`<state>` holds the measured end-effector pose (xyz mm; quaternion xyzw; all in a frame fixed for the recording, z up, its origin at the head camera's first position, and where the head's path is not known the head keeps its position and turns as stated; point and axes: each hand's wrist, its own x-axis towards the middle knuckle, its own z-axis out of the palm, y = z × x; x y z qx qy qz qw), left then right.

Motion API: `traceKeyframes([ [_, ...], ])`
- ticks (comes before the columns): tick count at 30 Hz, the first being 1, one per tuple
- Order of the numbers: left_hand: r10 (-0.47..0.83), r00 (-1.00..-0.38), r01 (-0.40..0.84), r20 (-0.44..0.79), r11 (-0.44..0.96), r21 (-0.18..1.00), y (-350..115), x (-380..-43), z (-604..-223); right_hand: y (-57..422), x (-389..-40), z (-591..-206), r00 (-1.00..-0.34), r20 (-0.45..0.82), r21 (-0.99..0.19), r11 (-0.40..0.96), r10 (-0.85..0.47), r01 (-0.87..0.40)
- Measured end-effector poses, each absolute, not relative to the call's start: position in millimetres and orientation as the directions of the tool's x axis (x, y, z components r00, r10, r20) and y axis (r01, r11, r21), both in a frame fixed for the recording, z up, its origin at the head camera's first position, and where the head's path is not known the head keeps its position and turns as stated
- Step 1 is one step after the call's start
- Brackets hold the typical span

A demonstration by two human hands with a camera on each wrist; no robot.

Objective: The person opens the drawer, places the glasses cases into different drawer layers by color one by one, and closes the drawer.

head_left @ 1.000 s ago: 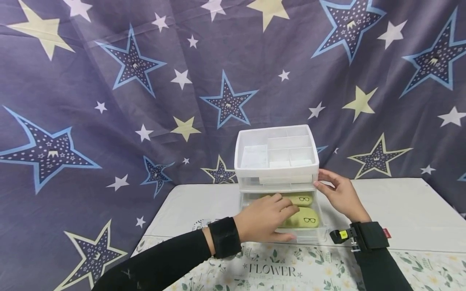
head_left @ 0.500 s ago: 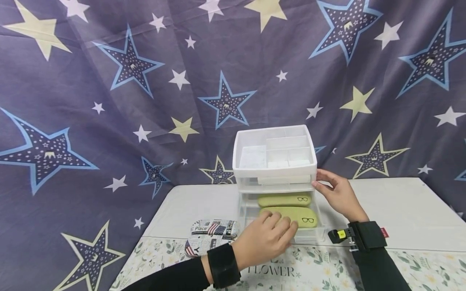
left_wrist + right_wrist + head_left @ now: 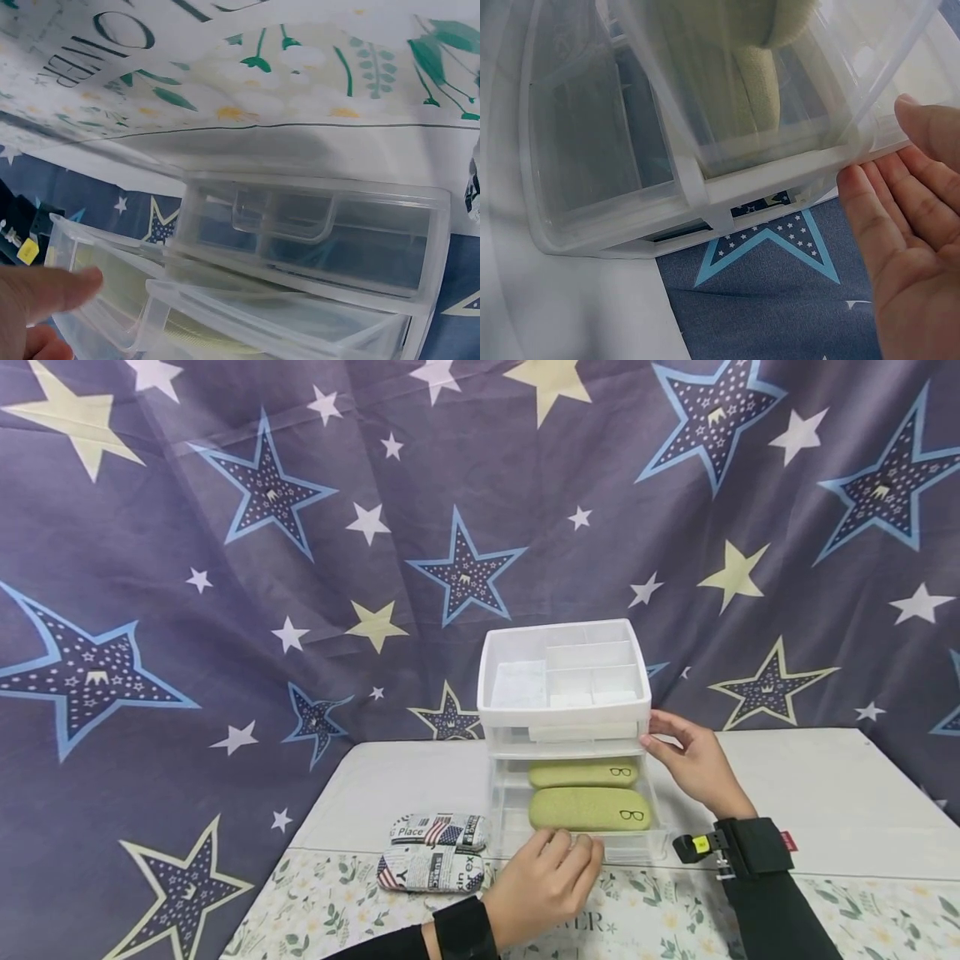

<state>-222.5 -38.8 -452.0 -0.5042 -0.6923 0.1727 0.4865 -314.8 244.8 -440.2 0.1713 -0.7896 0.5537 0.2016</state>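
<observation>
A white and clear plastic drawer organizer (image 3: 564,717) stands on the table. Its lower drawer (image 3: 513,814) is pulled out, with two green eyeglass cases (image 3: 577,808) lying inside. My left hand (image 3: 542,881) is at the front of that drawer, fingers loosely bent at its front edge. Its thumb (image 3: 64,291) points across the drawer front in the left wrist view. My right hand (image 3: 696,764) rests against the organizer's right side; its fingers (image 3: 874,217) lie fairly straight along the frame in the right wrist view. A newsprint-patterned case (image 3: 433,853) lies left of the organizer.
The organizer's top is a white tray (image 3: 517,681) with dividers. A floral mat (image 3: 315,893) covers the front of the white table (image 3: 420,768). A dark star-patterned curtain (image 3: 225,693) hangs behind the table.
My left hand has drawn back from over the green cases toward the drawer's front edge, uncovering them. The newsprint-patterned case has come into view from behind the left arm. The right hand keeps its place.
</observation>
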Motion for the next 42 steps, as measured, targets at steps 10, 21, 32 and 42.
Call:
traceKeyframes([
  [10,0.849,0.033,0.517,0.527,0.437,-0.736,-40.8,-222.2,-448.0,243.9,-314.2,-440.2,-0.859,0.509,-0.802,0.334,-0.051,-0.495],
  [21,0.844,0.036,0.514,0.536,0.444,-0.734,-39.6,-214.1,-425.9,244.9,-315.2,-438.8,-0.861,0.506,-0.809,0.316,-0.055,-0.496],
  [32,0.827,0.031,0.491,0.561,0.476,-0.730,-39.9,-222.5,-428.0,244.7,-314.4,-439.0,-0.864,0.501,-0.809,0.327,-0.054,-0.489],
  [42,0.830,0.008,0.504,0.557,0.478,-0.719,-39.0,-224.2,-424.4,244.2,-313.8,-439.0,-0.868,0.495,-0.806,0.349,-0.046,-0.478],
])
